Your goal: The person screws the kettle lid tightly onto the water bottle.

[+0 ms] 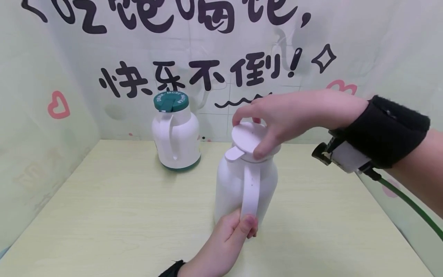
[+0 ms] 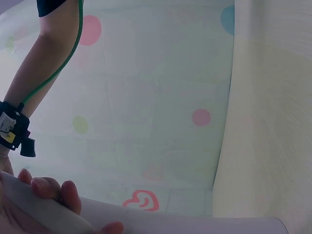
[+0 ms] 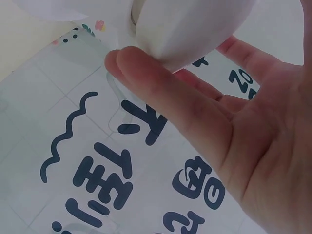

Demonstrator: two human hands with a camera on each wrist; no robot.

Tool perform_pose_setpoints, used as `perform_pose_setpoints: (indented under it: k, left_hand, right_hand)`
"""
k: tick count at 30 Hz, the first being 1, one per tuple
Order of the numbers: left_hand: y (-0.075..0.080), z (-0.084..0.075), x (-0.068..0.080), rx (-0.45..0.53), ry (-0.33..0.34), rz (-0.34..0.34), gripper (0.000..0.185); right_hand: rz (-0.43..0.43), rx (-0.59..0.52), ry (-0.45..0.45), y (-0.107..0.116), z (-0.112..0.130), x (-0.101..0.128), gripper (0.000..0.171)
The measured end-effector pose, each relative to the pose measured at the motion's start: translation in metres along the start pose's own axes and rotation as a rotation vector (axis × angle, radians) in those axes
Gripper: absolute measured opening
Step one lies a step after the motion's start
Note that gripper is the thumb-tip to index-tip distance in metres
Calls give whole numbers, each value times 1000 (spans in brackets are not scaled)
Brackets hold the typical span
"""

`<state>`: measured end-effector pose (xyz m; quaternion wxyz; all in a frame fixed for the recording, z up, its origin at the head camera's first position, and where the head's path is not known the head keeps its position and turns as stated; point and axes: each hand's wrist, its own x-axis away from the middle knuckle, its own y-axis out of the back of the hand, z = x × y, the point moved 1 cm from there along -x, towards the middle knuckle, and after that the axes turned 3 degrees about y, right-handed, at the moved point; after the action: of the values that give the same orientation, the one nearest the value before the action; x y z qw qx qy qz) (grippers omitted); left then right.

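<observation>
Fingers of the right hand (image 1: 277,115) curl around the smooth round white lid (image 1: 250,138); the left hand (image 1: 228,234) pinches the white jug (image 1: 228,184) by its flat handle (image 1: 250,192).

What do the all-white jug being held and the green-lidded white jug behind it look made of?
All-white jug: likely matte plastic, judging by its even, soft sheen and moulded handle. Green-lidded white jug: glossier white shell, probably plastic; its lid carries raised lettering.
</observation>
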<state>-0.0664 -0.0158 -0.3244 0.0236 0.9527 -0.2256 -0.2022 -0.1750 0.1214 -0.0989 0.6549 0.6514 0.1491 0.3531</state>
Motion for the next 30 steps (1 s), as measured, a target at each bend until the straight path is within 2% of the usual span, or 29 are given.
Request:
perform_pose_setpoints:
  k: [22,30]
  left_hand:
    - [-2,-1,-2,16,-40,-22,25]
    - [-2,0,-1,16,-16,-19,25]
  right_hand:
    - [-75,77,-66,-5,13,0,54]
    - [-117,94,-88,-8,13,-2,48]
